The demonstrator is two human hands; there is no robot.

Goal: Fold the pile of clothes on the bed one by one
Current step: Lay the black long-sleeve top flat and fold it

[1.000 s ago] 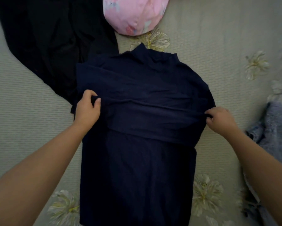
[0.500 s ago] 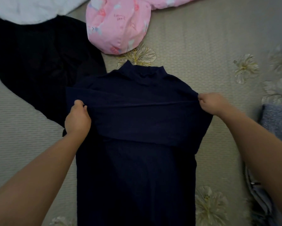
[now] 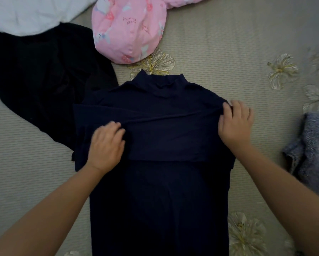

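Bed: beige woven cover (pale flower print).
Under both hands: navy top.
Beyond left hand: black garment, pink garment.
Right of right hand: grey knit.

Black garment left; grey knit right.

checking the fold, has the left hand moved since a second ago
Yes: the left hand has slid inward from the navy top's left edge toward its middle.

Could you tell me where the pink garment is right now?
In the head view, the pink garment lies top centre, just beyond the navy top's collar, right of the black garment.
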